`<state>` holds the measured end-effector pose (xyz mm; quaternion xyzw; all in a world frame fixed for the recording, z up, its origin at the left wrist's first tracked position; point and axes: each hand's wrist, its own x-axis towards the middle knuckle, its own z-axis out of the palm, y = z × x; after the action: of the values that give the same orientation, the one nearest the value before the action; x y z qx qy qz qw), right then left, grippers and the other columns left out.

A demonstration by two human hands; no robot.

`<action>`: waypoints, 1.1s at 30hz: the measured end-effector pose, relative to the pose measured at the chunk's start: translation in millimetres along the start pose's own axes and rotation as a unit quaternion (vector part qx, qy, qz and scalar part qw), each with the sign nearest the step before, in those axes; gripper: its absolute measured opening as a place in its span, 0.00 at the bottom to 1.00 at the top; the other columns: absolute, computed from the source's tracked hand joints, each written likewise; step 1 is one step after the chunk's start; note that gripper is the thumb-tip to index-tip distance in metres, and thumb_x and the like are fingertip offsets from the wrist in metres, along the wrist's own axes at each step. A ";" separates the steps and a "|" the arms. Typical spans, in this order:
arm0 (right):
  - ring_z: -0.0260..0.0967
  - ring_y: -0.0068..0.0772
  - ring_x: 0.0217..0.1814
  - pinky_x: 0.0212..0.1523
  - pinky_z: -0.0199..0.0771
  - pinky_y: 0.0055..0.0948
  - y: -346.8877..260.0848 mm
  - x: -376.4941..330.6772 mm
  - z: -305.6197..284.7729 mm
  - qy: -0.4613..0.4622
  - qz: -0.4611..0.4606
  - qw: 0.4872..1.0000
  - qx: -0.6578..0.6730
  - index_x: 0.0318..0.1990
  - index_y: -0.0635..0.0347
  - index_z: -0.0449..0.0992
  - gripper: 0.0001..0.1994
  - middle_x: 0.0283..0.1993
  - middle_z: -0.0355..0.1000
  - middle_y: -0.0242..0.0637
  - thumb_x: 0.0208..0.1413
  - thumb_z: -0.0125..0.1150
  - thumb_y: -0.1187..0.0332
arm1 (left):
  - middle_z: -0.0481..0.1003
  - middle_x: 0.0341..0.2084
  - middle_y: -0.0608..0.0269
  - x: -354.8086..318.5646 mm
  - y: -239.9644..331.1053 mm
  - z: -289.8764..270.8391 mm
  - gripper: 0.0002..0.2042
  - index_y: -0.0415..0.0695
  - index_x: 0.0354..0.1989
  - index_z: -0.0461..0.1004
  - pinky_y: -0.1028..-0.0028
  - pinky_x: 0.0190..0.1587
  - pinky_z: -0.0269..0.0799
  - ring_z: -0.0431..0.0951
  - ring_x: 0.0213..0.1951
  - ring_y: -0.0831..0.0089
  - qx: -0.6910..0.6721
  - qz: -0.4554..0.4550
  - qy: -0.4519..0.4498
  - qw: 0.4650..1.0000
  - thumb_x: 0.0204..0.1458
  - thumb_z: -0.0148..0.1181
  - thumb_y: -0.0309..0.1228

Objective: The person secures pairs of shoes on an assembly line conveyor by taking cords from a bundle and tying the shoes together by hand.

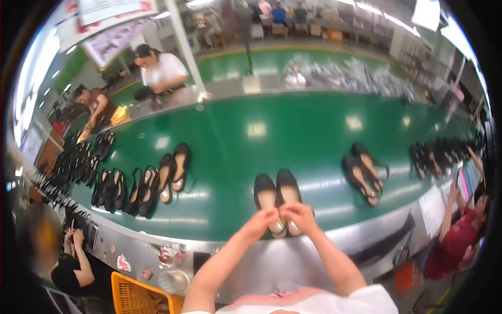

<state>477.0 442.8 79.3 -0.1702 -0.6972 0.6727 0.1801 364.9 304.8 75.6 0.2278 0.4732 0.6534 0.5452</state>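
Observation:
A pair of black closed-toe shoes with pale insoles lies side by side on the green work surface in front of me, toes pointing away. My left hand (pixel 261 220) is over the rear half of the left shoe (pixel 265 189), its fingers pinched together. Beside it, my right hand (pixel 299 215) is pinched over the rear of the right shoe (pixel 287 184). The two sets of fingertips nearly meet between the shoes. Whatever is in the fingers is too small or hidden to make out.
Black slingback shoes (pixel 180 165) stand in rows to the left. Another pair (pixel 361 175) lies to the right, with more beyond it. A metal ledge (pixel 293 256) runs along my side, with a white cup (pixel 172 282) and an orange crate (pixel 138 298) nearby. Several co-workers sit around.

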 end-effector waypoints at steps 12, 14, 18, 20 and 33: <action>0.62 0.10 0.23 0.23 0.63 0.15 6.2 7.7 22.9 0.099 -0.064 0.992 0.037 0.32 0.63 0.76 0.05 0.24 0.71 0.26 0.50 0.61 0.72 | 0.73 0.33 0.66 4.6 -28.6 27.1 0.12 0.40 0.44 0.71 0.76 0.44 0.64 0.69 0.36 0.77 0.106 0.105 0.241 0.959 0.57 0.49 0.32; 0.63 0.12 0.23 0.23 0.63 0.16 3.6 2.7 15.7 0.102 -0.034 0.994 0.023 0.33 0.62 0.76 0.04 0.23 0.70 0.26 0.51 0.60 0.73 | 0.73 0.33 0.60 10.3 -32.4 34.7 0.13 0.40 0.47 0.70 0.70 0.47 0.65 0.72 0.37 0.67 0.158 0.175 0.186 0.954 0.57 0.46 0.31; 0.68 0.17 0.30 0.29 0.67 0.16 -22.6 -11.6 -13.0 0.055 -0.099 0.978 0.175 0.33 0.64 0.75 0.03 0.41 0.71 0.38 0.51 0.57 0.76 | 0.71 0.27 0.52 11.9 -33.1 18.5 0.11 0.43 0.36 0.70 0.62 0.34 0.66 0.72 0.32 0.55 0.543 0.177 0.113 0.813 0.58 0.45 0.36; 0.69 0.23 0.34 0.34 0.69 0.20 -17.2 -3.9 -24.5 0.042 -0.135 0.985 0.094 0.37 0.65 0.74 0.06 0.45 0.69 0.41 0.51 0.58 0.74 | 0.70 0.25 0.52 4.4 -16.0 28.6 0.12 0.42 0.30 0.70 0.59 0.34 0.65 0.71 0.33 0.51 0.519 0.214 0.095 0.822 0.57 0.46 0.37; 0.72 0.53 0.34 0.34 0.71 0.47 20.7 56.1 -37.9 0.038 0.138 0.836 -0.530 0.38 0.59 0.72 0.15 0.30 0.73 0.50 0.56 0.49 0.56 | 0.71 0.39 0.42 -7.0 113.9 -300.0 0.26 0.35 0.37 0.70 0.57 0.45 0.66 0.71 0.43 0.51 0.748 0.000 0.543 0.381 0.47 0.57 0.51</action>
<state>445.9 503.7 61.0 -0.3595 -0.9089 0.2114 -0.0058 66.2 192.1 41.3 0.1398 0.9654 0.0187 -0.2191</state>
